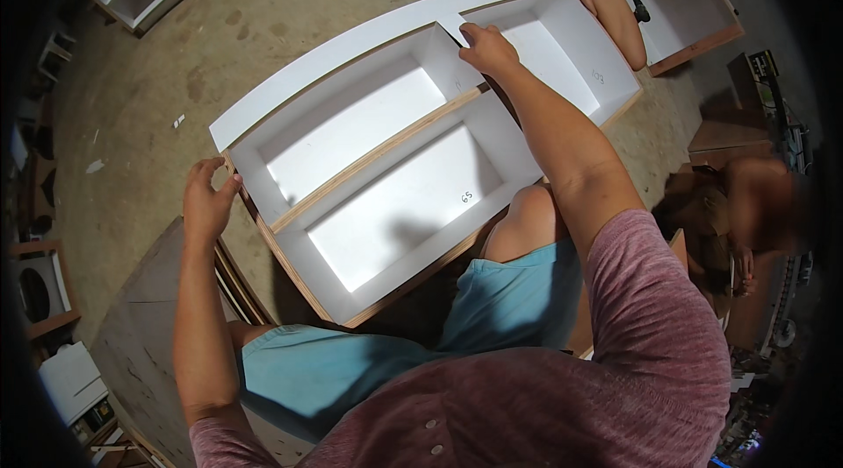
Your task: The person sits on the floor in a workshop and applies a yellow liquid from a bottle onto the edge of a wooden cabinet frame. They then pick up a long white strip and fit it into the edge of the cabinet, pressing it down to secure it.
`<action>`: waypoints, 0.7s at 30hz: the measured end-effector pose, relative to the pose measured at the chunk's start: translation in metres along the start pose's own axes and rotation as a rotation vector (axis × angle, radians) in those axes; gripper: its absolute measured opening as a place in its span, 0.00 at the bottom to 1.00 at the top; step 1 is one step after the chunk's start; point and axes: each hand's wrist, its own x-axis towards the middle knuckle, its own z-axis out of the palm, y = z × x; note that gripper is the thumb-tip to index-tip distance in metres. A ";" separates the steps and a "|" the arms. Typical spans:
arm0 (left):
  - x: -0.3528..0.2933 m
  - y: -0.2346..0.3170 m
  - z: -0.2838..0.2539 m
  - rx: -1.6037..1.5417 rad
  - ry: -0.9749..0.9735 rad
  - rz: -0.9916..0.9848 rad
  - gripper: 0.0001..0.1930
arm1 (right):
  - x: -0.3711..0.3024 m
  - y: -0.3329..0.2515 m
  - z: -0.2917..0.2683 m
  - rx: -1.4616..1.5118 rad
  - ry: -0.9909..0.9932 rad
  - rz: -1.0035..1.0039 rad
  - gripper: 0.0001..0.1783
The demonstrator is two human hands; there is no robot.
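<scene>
One maroon shirt (pixel 527 406), two hands (pixel 209 202) (pixel 489 51) on one three-compartment cabinet (pixel 380 159)

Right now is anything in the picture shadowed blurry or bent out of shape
In the head view, a soft shadow falls inside the white cabinet; same head view, the person at far right is blurred; head view again, the picture's rim fades to black and the cabinet's far edge looks bowed.

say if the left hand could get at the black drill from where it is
Probably not: the left hand is at the left end of the white cabinet; the drill lies past its right end, with another person's leg in between.
</scene>
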 end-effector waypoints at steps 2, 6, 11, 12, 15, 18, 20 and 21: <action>0.000 0.000 0.000 0.001 -0.002 0.004 0.24 | 0.002 0.002 0.000 0.003 -0.010 0.002 0.31; 0.003 -0.009 0.003 0.021 -0.005 0.015 0.24 | 0.004 0.004 0.003 0.007 -0.017 0.001 0.31; 0.007 -0.004 0.006 0.033 -0.023 0.011 0.24 | 0.006 0.012 0.007 0.024 -0.011 -0.003 0.31; 0.008 -0.005 0.006 0.021 -0.029 0.000 0.24 | 0.006 0.011 0.007 0.026 -0.016 0.003 0.32; 0.011 -0.004 0.008 0.000 -0.044 -0.018 0.24 | 0.007 0.014 0.010 0.033 -0.008 -0.028 0.34; 0.013 0.001 0.009 -0.006 -0.058 -0.017 0.25 | 0.010 0.021 0.013 0.055 0.006 -0.057 0.33; 0.012 0.003 0.008 -0.001 -0.062 -0.027 0.25 | 0.009 0.016 0.013 0.068 0.003 -0.056 0.32; 0.012 0.004 0.008 0.001 -0.063 -0.036 0.25 | 0.009 0.014 0.013 0.074 0.002 -0.056 0.32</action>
